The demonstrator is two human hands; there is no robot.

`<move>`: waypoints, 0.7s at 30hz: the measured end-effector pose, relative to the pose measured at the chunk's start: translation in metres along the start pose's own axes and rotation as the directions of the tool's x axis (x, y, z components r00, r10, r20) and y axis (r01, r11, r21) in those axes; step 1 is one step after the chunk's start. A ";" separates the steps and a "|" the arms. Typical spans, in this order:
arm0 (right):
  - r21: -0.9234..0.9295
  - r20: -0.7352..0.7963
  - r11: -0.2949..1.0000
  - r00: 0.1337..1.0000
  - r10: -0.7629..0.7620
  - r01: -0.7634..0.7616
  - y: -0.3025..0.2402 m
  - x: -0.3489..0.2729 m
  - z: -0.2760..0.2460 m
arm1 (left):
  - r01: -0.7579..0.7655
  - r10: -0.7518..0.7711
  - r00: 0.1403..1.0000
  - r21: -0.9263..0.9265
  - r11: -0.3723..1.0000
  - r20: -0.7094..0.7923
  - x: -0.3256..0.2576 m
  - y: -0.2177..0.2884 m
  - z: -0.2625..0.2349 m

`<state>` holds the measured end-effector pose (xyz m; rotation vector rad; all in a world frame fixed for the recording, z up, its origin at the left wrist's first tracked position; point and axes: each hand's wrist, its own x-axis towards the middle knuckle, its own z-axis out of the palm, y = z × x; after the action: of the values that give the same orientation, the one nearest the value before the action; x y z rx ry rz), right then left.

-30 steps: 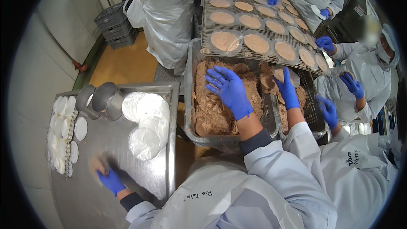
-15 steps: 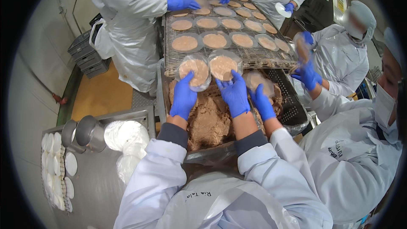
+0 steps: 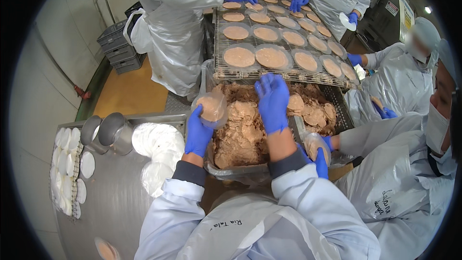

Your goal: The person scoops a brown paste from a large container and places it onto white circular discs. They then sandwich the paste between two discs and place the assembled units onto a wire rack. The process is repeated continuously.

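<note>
My left hand (image 3: 199,132) grips a flat, round pinkish patty (image 3: 210,109) with a clear film disc by its edge, over the left side of the meat bin. Gloved in blue, my right hand (image 3: 273,103) is raised over the bin with its fingers apart and nothing seen in them. Its fingertips are close to the front edge of a wire-mesh conveyor (image 3: 219,62). Ground meat and broken patties (image 3: 239,137) fill the bin below both hands. Patties on round film sheets, such as the front-row patty (image 3: 272,58), lie in rows on the mesh.
At left, a steel table (image 3: 108,188) bears white disc stacks (image 3: 158,139), metal cylinders (image 3: 115,132) and a wire rack of discs (image 3: 65,173). Close on my right, a co-worker's hands hold a patty (image 3: 315,145). Other co-workers stand around the conveyor. Grey crates (image 3: 119,48) stand behind.
My right hand no longer holds its patty; it has risen toward the conveyor and opened. My left hand has moved left with its patty. The neighbouring co-worker's hand has drawn back from the bin.
</note>
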<state>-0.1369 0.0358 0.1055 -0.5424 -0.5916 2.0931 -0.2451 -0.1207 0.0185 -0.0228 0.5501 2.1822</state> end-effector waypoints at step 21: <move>-0.808 0.312 0.376 0.871 -0.380 0.453 -0.109 0.027 0.021 | -0.007 -0.036 0.988 0.278 0.960 0.149 0.036 -0.045 0.047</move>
<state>-0.0951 0.1093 0.1822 -0.7571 -1.6957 1.1766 -0.2254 -0.0515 0.0362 0.2887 0.7605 2.0526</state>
